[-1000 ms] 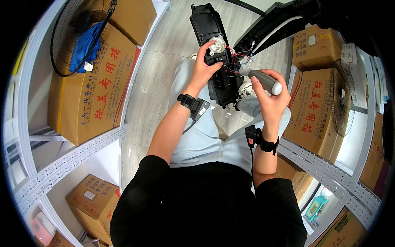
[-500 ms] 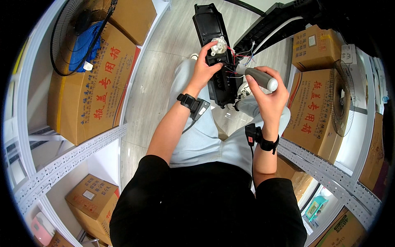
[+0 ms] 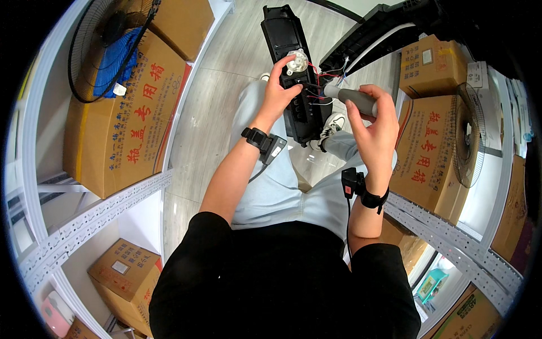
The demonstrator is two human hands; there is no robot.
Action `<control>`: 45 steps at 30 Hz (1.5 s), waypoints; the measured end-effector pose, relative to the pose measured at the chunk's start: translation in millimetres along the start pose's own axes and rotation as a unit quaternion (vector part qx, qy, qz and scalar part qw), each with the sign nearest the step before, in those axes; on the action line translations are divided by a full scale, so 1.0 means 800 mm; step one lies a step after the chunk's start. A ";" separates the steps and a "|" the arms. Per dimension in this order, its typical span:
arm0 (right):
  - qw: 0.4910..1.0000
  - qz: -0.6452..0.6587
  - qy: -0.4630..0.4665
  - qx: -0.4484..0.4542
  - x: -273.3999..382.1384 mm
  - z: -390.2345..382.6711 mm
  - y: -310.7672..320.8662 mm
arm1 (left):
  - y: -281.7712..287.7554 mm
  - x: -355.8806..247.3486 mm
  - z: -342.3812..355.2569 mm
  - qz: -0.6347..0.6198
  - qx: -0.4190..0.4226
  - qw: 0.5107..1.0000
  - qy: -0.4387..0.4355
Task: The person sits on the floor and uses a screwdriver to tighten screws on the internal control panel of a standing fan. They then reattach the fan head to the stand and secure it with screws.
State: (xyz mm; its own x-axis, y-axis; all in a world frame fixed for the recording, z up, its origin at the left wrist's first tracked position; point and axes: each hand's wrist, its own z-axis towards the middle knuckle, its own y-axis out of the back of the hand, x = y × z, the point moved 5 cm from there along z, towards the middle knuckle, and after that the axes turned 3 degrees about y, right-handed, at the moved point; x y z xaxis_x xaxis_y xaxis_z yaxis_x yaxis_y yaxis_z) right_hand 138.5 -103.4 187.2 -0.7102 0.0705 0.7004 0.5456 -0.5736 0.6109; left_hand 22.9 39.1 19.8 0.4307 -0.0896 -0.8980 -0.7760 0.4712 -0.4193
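A long black plastic panel point(image 3: 282, 35) is held up in front of my knees, with a round whitish translucent part point(image 3: 297, 62) on its face. My left hand point(image 3: 275, 93) grips the panel from its left side: the index finger rests on the round part, and the thumb lies lower on the panel. Its other fingers are mostly hidden. In my right hand point(image 3: 377, 121) is a thick grey-handled screwdriver point(image 3: 359, 100), pointing left toward the panel near my left thumb. Whether its tip touches a screw is too small to tell. Thin coloured wires point(image 3: 323, 75) run beside the shaft.
A larger black plastic frame point(image 3: 361, 42) with a pale tube stands at the upper right. Shelves with cardboard boxes point(image 3: 121, 121) flank me on both sides. Round wire fan guards point(image 3: 471, 135) lean against boxes. My shoe point(image 3: 333, 125) is just beneath the panel.
The screwdriver's handle end has swung upward and away from me, and my right hand has shifted slightly right. The panel and my left hand have moved a little left.
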 end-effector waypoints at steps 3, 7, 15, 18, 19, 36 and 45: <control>0.995 -0.093 -0.033 0.011 0.011 0.004 0.005 | 0.001 -0.002 0.000 0.002 -0.002 1.000 0.005; 0.997 -0.043 0.055 -0.032 0.006 0.008 0.005 | 0.001 0.000 -0.001 -0.004 0.000 1.000 0.009; 0.988 -0.142 -0.058 0.028 0.002 0.008 0.005 | 0.005 0.004 0.000 -0.027 0.001 0.999 0.029; 0.995 -0.078 0.059 -0.016 0.015 0.003 0.005 | 0.003 0.006 0.001 -0.008 0.001 1.000 0.010; 0.995 -0.069 0.075 -0.013 0.012 0.003 0.002 | 0.003 0.007 0.001 -0.004 0.004 1.000 0.009; 0.974 -0.176 -0.127 0.068 -0.008 0.017 0.005 | 0.005 0.002 0.000 -0.019 0.007 1.000 0.021; 0.984 -0.178 -0.032 0.000 0.000 0.010 -0.001 | 0.009 0.006 0.002 -0.005 0.002 1.000 0.010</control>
State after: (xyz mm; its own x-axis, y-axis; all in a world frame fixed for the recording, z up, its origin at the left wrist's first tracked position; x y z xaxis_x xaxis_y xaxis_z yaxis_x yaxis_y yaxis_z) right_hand 142.0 -96.7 189.5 -0.8264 0.3180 0.4646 0.2683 -0.5030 0.8216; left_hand 20.6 43.6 12.6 0.4290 -0.1118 -0.8964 -0.7696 0.4744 -0.4275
